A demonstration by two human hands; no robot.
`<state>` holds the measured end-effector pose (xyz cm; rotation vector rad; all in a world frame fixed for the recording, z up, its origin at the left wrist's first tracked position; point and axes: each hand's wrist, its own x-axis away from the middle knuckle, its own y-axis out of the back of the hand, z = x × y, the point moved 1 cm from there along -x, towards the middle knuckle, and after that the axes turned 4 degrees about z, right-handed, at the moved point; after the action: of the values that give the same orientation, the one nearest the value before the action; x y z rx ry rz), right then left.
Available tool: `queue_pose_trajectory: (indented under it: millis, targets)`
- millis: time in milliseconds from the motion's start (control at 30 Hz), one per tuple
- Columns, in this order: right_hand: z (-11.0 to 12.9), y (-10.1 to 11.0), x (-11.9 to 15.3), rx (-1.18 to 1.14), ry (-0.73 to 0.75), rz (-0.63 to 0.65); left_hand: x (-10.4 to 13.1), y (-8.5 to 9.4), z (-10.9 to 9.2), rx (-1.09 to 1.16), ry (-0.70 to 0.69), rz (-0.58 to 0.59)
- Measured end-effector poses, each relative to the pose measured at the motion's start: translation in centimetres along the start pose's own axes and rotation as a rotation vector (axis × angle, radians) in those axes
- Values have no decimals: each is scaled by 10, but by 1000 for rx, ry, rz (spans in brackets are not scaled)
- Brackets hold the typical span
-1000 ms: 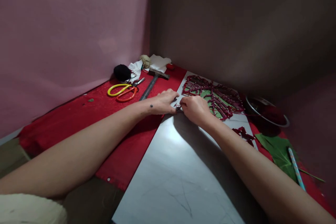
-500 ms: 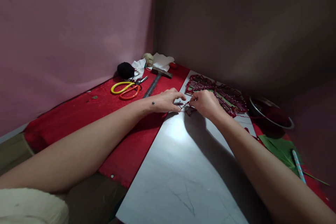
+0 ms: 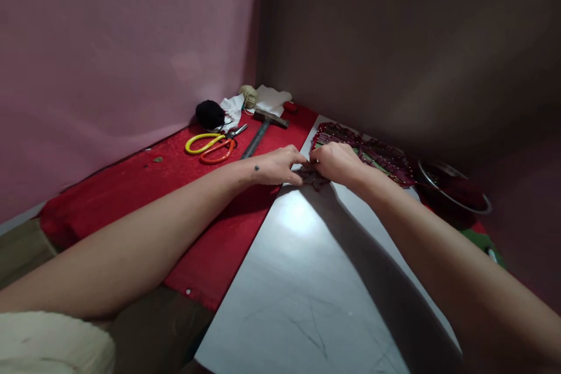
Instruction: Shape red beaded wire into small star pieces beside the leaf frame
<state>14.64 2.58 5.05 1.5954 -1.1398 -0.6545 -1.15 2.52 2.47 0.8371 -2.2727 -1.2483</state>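
Observation:
A white board (image 3: 280, 280) lies on the red cloth, and on its far part is a figure of small nails wound with dark red yarn (image 3: 385, 158), with green strips inside. Nearer me, a small nailed outline (image 3: 312, 180) wound with yarn sits between my hands, partly in shadow. My left hand (image 3: 279, 165) rests at its left side, thumb and forefinger apart and holding nothing. My right hand (image 3: 336, 160) is over its far right side, fingertips pinched together on what looks like dark red yarn; the strand itself is mostly hidden.
Left of the board, on the red cloth (image 3: 184, 210), lie scissors (image 3: 214, 146) with yellow and orange handles, a hammer (image 3: 263, 128), a black yarn ball (image 3: 209, 114) and a beige ball (image 3: 248, 96). A metal bowl (image 3: 477, 204) stands at right, near a green leaf (image 3: 480, 241). Walls close off the back.
My right hand has shifted slightly left and away from me, over the small outline. My right forearm now covers more of the leaf and pen. My left hand has barely moved.

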Motion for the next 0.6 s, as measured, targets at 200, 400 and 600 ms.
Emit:
queue_pose_trajectory:
  millis: [200, 400, 600]
  targets:
    - [-6, 3, -7, -64, 28, 49, 2, -1, -4, -5, 44, -7]
    - [-4, 13, -10, 132, 126, 30, 1, -5, -6, -42, 80, -25]
    - [-3, 14, -15, 100, 13, 73, 7, 11, -10, -38, 128, 23]
